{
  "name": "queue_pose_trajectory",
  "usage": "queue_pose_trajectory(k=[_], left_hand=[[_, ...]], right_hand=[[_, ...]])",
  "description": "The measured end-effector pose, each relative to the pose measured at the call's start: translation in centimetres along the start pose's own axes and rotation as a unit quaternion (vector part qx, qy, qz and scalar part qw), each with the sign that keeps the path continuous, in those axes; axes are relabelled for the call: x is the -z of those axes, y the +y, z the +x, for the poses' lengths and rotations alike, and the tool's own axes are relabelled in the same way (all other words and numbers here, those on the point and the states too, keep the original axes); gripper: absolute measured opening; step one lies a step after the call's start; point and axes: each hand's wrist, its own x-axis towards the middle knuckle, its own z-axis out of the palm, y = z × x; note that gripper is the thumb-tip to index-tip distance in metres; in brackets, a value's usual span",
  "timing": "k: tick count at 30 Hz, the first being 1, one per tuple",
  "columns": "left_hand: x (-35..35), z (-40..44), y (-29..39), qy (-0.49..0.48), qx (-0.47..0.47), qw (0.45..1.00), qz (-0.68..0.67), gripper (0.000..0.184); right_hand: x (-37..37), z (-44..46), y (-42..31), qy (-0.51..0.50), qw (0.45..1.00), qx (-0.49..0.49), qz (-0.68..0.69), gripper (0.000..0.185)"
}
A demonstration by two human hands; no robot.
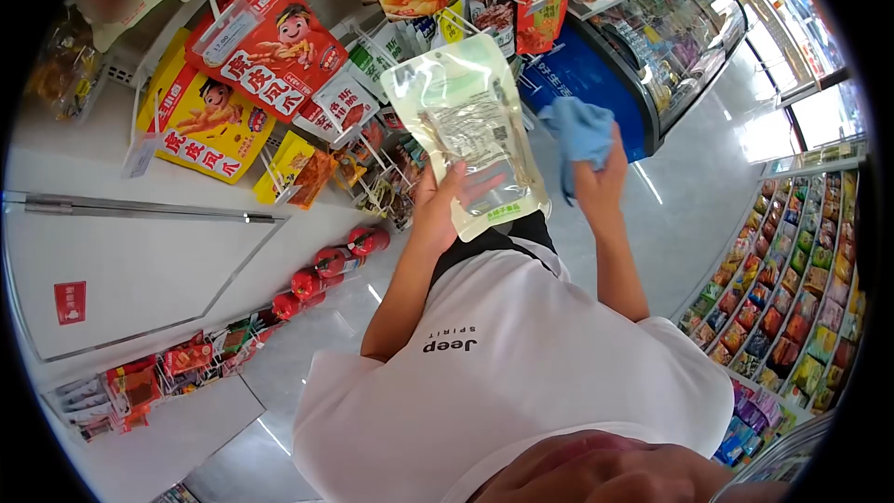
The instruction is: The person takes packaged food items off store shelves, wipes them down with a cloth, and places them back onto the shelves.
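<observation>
My left hand (440,210) is closed on the lower left edge of a pale green, partly see-through snack pouch (466,116), with the thumb lying over its front. Printed text and a small square code show on the pouch, which tilts in front of the hanging goods. To the right, my right hand (603,177) grips a crumpled light blue cloth (577,126). The cloth bunches above the fingers and hangs down at the left, apart from the pouch. Close by on the left hang a red snack bag (279,37) and a yellow snack bag (207,116).
Hooks with price tags (231,30) stick out from the left display. A blue-sided display cooler (582,84) stands ahead, and packed snack shelves (792,289) line the right. Red fire extinguishers (307,281) stand low on the left. Grey floor (689,186) runs between.
</observation>
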Motion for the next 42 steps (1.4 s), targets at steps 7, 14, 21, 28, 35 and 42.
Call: queue_pose_trajectory(k=[7,14,21,28,35,42], left_hand=[[-0.1,0.3,-1.4,0.044,0.019,0.998,0.050,0.040],[-1.4,0.4,-1.8,0.077,0.009,0.997,-0.028,0.037],[-2.2,1.2,-0.4,0.063,0.010,0.996,-0.067,0.040],[-2.4,0.7,-2.1,0.105,-0.029,0.993,-0.045,0.037],[-3.1,0.2,-1.6,0.107,0.015,0.994,-0.030,0.035],[-3.0,0.4,-2.8,0.131,0.007,0.989,-0.063,0.058]], right_hand=[[-2.7,-2.4,-1.5,-0.118,0.985,0.096,-0.082,0.035],[-2.4,-1.0,-1.6,-0.083,0.984,0.085,-0.134,0.040],[-3.6,-4.0,-2.2,-0.204,0.955,0.174,-0.124,0.039],[-4.6,-3.4,-2.6,-0.090,0.982,0.107,-0.130,0.043],[-4.1,-5.5,-3.2,-0.240,0.961,0.121,-0.069,0.039],[-4.8,-4.0,-3.2,-0.115,0.985,0.079,-0.099,0.037]])
